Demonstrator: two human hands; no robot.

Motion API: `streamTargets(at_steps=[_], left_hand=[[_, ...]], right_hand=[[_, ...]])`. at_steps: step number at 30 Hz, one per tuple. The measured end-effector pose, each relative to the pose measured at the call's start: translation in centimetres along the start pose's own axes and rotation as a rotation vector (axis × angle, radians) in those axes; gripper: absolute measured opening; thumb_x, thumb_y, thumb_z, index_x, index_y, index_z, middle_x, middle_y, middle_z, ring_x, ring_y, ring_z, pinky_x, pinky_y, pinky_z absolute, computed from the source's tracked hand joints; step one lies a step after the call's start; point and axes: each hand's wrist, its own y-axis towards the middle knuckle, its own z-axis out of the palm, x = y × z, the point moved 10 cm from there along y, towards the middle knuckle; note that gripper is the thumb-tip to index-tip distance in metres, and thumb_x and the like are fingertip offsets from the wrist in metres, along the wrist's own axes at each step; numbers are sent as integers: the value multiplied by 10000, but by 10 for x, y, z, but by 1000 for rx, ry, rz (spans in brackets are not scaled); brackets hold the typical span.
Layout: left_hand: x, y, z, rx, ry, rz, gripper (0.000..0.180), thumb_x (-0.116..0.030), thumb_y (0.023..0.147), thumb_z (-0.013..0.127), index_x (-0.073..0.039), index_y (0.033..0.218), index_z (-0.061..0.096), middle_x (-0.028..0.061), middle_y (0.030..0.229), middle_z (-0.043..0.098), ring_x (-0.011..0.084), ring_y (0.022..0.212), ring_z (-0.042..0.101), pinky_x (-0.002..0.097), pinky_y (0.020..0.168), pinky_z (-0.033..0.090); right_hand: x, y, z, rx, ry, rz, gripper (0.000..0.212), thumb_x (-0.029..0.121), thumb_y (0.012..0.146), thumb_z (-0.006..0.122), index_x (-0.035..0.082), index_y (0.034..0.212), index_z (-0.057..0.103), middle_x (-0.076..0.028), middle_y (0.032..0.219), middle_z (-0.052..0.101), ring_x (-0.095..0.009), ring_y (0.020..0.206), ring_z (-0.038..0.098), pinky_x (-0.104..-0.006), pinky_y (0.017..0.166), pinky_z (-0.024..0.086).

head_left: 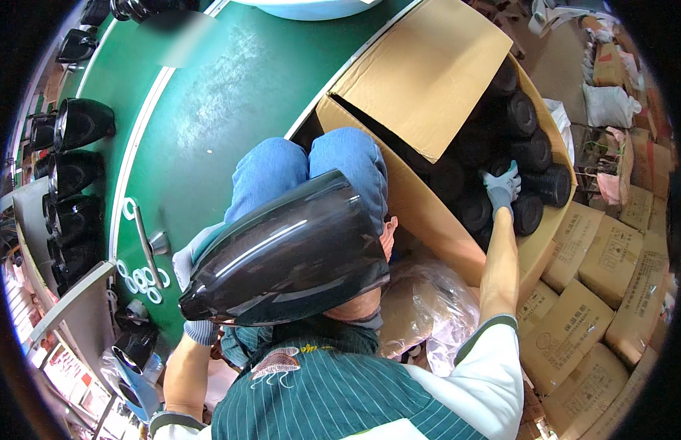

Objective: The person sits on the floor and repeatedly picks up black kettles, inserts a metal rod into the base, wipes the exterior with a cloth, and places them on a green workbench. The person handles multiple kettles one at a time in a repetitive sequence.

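Observation:
A large glossy black tapered shell (289,257), perhaps a thermos jug body, lies slantwise across my lap, its narrow end toward the left. My left hand (183,268), in a grey glove, holds it around that narrow end; most of the fingers are hidden beneath it. On the right, my right hand (502,187), also gloved, reaches into an open cardboard box (436,205). Its fingers are spread against the black cylindrical parts (529,213) packed inside. Whether it grips one of them is hard to see.
A green worktable (223,95) carries white rings (142,277), a metal rod (146,246) and a small metal cone (159,243). More black shells (76,172) line the left side. Clear plastic wrap (428,301) lies beside my lap. Sealed cartons (575,323) fill the right. A pale blue basin (311,9) stands ahead.

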Motion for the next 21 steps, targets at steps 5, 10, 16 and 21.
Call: streamTargets(at_steps=[5, 10, 16, 21], left_hand=[[-7, 19, 9, 36, -64, 90, 575, -333, 1021, 546, 17, 1474, 488, 205, 1436, 576, 355, 1228, 610, 519, 1030, 513], [-8, 32, 17, 139, -208, 141, 569, -342, 1033, 526, 7, 1481, 483, 205, 1445, 568, 368, 1228, 608, 533, 1022, 519], [14, 30, 27, 444, -471, -14, 562, -353, 1048, 503, -5, 1488, 476, 204, 1455, 558, 383, 1227, 605, 550, 1013, 527], [45, 20, 7, 531, -619, -242, 566, -334, 1053, 507, -13, 1516, 449, 198, 1497, 526, 393, 1288, 567, 555, 1064, 498]], right_hand=[[13, -33, -49, -152, 79, -141, 1200, 576, 669, 896, 257, 1619, 235, -227, 1594, 316, -437, 1455, 314, -578, 1174, 308], [92, -168, -142, 54, 1105, -680, 964, 326, 821, 862, 140, 1611, 342, -150, 1508, 491, -320, 1308, 531, -411, 1087, 473], [160, -423, -201, 741, 1377, -1225, 1266, 420, 621, 979, 69, 1620, 286, -160, 1632, 321, -302, 1488, 356, -462, 1228, 286], [160, -492, -232, 453, 1312, -1481, 1294, 568, 496, 968, 129, 1579, 413, -256, 1598, 299, -438, 1445, 346, -547, 1180, 273]])
